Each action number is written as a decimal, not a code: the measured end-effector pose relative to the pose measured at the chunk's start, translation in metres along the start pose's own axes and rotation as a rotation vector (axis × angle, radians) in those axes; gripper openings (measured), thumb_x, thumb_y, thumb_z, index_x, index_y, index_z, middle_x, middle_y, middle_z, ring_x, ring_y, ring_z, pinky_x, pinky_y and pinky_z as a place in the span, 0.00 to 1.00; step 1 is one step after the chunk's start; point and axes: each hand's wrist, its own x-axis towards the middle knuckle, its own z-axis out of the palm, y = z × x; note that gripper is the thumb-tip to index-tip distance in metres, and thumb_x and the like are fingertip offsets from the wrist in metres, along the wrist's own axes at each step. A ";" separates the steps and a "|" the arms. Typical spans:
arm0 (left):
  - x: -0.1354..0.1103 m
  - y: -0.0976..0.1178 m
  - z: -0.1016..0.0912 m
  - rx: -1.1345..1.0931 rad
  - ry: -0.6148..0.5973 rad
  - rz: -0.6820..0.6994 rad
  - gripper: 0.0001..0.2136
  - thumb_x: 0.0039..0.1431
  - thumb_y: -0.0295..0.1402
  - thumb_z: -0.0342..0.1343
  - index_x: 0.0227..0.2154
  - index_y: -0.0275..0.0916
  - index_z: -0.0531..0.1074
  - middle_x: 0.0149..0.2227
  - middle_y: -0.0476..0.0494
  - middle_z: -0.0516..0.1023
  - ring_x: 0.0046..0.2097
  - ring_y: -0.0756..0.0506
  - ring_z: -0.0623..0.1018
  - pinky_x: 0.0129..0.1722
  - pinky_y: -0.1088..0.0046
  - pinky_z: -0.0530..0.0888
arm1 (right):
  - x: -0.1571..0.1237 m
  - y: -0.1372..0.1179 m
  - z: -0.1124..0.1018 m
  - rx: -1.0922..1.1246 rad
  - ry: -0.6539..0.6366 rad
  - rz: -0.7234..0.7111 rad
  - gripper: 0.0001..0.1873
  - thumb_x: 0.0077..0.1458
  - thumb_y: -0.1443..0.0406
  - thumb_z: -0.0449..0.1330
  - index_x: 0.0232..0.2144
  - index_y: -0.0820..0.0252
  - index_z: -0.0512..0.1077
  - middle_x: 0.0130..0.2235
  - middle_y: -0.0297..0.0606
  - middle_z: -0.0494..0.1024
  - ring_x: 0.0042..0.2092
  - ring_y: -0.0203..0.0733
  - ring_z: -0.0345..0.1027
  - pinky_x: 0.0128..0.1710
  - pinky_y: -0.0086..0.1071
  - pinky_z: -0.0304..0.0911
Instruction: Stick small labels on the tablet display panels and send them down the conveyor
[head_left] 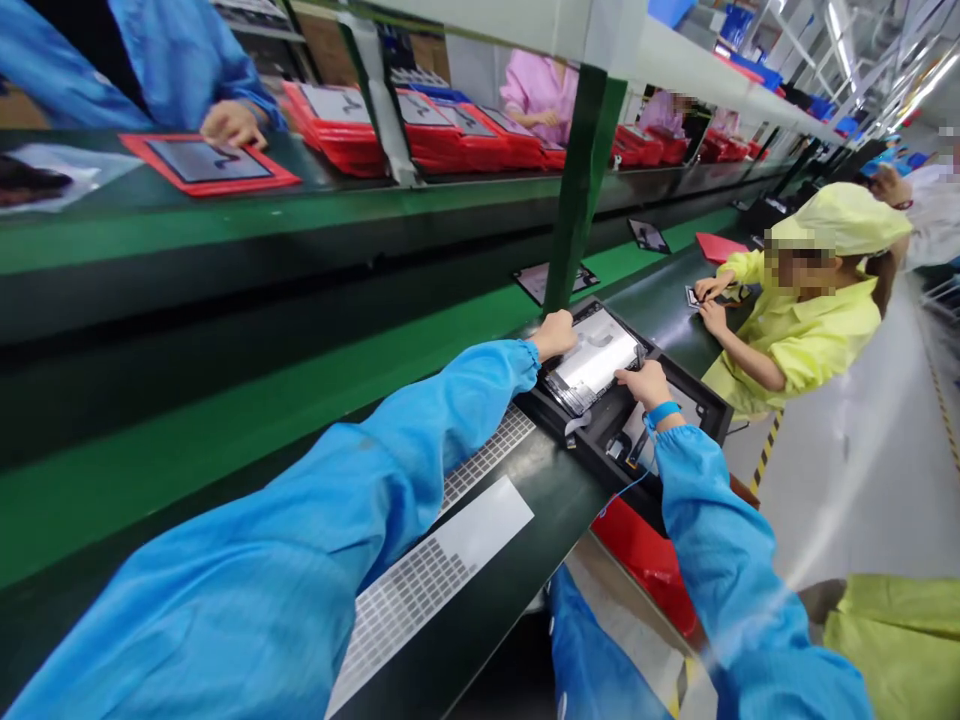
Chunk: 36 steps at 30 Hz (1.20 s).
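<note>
A flat panel with a pale silvery sheet [596,357] on it lies in a black tray [697,400] on the dark bench top. My left hand [553,333] rests on the panel's far left corner, its fingers curled over the edge. At the near right edge of the panel my right hand [645,383] presses down with its fingers bent. Blue sleeves cover both arms, and a blue strap circles the right wrist. Whether either hand grips or only presses the panel is unclear.
Two white sheets of small grey stickers [420,585] lie on the bench near me. A green conveyor belt [225,440] runs along the left past a green post [581,190]. Red trays [210,165] lie on the far bench. A person in yellow [802,320] works beside me.
</note>
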 end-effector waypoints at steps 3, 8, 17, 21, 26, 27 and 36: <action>-0.002 -0.002 0.006 0.059 0.049 0.005 0.19 0.69 0.40 0.63 0.58 0.38 0.74 0.59 0.36 0.76 0.58 0.38 0.78 0.57 0.52 0.78 | -0.003 0.000 0.003 -0.042 0.015 -0.033 0.05 0.50 0.67 0.69 0.30 0.64 0.79 0.30 0.41 0.81 0.40 0.51 0.79 0.44 0.40 0.75; -0.004 -0.004 0.013 0.129 0.096 0.003 0.18 0.69 0.40 0.63 0.57 0.37 0.74 0.59 0.36 0.76 0.58 0.38 0.78 0.57 0.52 0.78 | -0.009 -0.001 0.010 -0.080 0.023 -0.034 0.09 0.51 0.68 0.67 0.37 0.65 0.79 0.41 0.50 0.84 0.49 0.57 0.79 0.52 0.44 0.74; -0.026 0.020 0.008 0.121 0.175 0.070 0.16 0.69 0.36 0.62 0.56 0.35 0.75 0.59 0.35 0.77 0.60 0.37 0.77 0.61 0.50 0.74 | -0.041 -0.015 -0.008 -0.082 0.096 -0.105 0.17 0.59 0.66 0.64 0.49 0.70 0.76 0.48 0.55 0.83 0.53 0.59 0.78 0.56 0.45 0.70; -0.082 0.028 -0.001 0.073 0.222 0.245 0.17 0.70 0.31 0.53 0.58 0.34 0.73 0.63 0.33 0.76 0.65 0.39 0.74 0.68 0.61 0.68 | -0.128 0.006 -0.001 -0.020 0.100 -0.257 0.20 0.70 0.62 0.56 0.60 0.60 0.71 0.48 0.43 0.84 0.51 0.50 0.78 0.56 0.41 0.70; -0.210 0.005 0.009 -0.103 0.225 0.594 0.14 0.71 0.37 0.53 0.55 0.42 0.73 0.57 0.41 0.79 0.59 0.41 0.79 0.62 0.60 0.76 | -0.241 0.037 0.071 -0.284 -0.166 -0.502 0.16 0.67 0.66 0.57 0.54 0.63 0.75 0.49 0.50 0.81 0.48 0.55 0.76 0.48 0.46 0.75; -0.234 -0.003 0.014 -0.104 0.216 0.663 0.12 0.70 0.35 0.54 0.54 0.45 0.73 0.57 0.42 0.79 0.59 0.40 0.79 0.63 0.57 0.75 | -0.249 0.039 0.083 -0.302 -0.162 -0.491 0.17 0.66 0.68 0.57 0.56 0.64 0.73 0.51 0.53 0.79 0.50 0.56 0.75 0.48 0.47 0.76; -0.332 -0.054 0.097 0.101 -0.067 0.868 0.33 0.64 0.23 0.58 0.70 0.52 0.62 0.65 0.34 0.72 0.68 0.31 0.71 0.64 0.47 0.75 | -0.279 0.145 0.059 0.261 0.078 -0.547 0.17 0.70 0.67 0.54 0.54 0.56 0.79 0.47 0.41 0.84 0.48 0.44 0.79 0.54 0.38 0.74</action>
